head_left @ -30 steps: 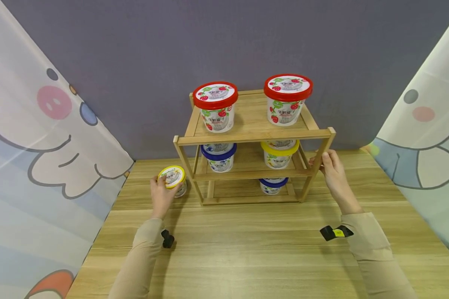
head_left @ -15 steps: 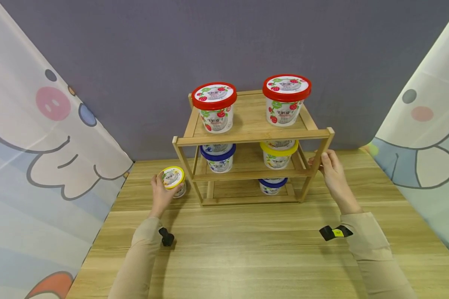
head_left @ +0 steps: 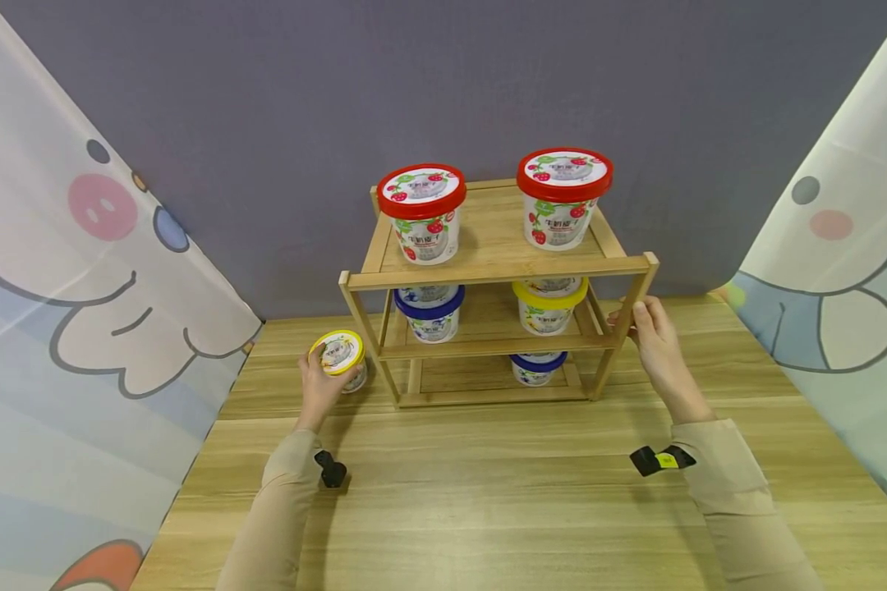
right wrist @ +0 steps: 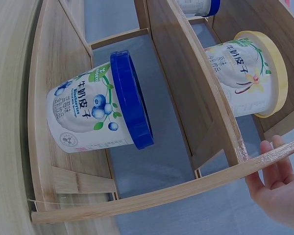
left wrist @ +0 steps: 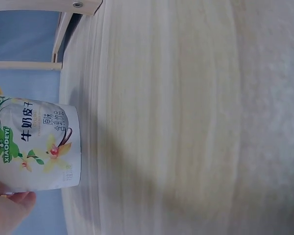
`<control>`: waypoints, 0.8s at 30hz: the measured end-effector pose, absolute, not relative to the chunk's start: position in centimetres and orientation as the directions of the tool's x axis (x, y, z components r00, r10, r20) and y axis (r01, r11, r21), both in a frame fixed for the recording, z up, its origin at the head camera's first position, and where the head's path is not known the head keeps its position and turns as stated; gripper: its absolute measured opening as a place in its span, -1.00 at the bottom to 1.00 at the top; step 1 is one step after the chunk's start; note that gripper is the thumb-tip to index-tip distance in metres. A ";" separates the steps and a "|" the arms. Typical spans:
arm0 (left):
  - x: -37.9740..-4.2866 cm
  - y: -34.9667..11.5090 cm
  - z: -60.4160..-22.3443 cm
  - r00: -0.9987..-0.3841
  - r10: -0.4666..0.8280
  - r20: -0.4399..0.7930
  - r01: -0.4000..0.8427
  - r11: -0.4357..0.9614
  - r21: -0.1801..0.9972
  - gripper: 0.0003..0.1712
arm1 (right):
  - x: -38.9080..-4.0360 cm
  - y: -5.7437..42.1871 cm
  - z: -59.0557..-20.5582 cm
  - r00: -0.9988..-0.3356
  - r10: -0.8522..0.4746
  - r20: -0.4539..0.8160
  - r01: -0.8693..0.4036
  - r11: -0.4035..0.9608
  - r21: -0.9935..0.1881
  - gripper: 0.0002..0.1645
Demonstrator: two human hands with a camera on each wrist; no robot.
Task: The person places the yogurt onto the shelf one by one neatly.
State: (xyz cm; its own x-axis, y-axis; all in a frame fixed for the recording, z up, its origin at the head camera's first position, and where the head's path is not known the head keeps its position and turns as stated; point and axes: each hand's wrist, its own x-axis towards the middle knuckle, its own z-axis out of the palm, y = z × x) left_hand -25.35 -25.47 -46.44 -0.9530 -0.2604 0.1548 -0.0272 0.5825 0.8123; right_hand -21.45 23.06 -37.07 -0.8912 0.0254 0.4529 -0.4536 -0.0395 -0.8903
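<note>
My left hand [head_left: 319,384] holds a white tub with a yellow lid [head_left: 340,353] by its rim, on the table left of the wooden rack. In the left wrist view that tub [left wrist: 36,144] shows vanilla flowers, and its base is close to the tabletop; whether it touches cannot be told. My right hand [head_left: 658,345] grips the right front post of the wooden rack [head_left: 498,271]. The right wrist view shows the fingers [right wrist: 279,169] curled around that post, beside the middle shelf.
Two red-lidded tubs [head_left: 423,215] [head_left: 564,199] stand on the top shelf. A blue-lidded tub [head_left: 432,314] and a yellow-lidded tub [head_left: 549,308] occupy the middle shelf. Another blue-lidded tub [right wrist: 95,105] is at the right of the bottom shelf. A grey wall [head_left: 443,90] rises behind.
The camera view has shifted slightly. Both hands keep their places, the left at the yellow-lidded tub and the right at the rack post.
</note>
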 end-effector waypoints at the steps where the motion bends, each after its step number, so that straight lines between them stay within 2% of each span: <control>1: -25.4 -25.4 -46.4 -0.952 -0.265 0.155 -0.030 0.582 0.813 -0.01 | -21.4 23.1 -37.1 -0.891 0.027 0.453 -0.454 -0.041 -0.890 -0.77; 13: -25.2 -25.2 -45.9 -0.929 -0.313 0.198 -0.006 0.548 0.836 -0.04 | -21.4 23.1 -37.0 -0.898 0.019 0.439 -0.439 -0.014 -0.898 -0.79; 24: -24.3 -25.2 -44.5 -0.919 -0.317 0.236 0.023 0.554 0.832 -0.05 | -21.5 23.0 -37.1 -0.895 0.043 0.444 -0.445 -0.021 -0.895 -0.65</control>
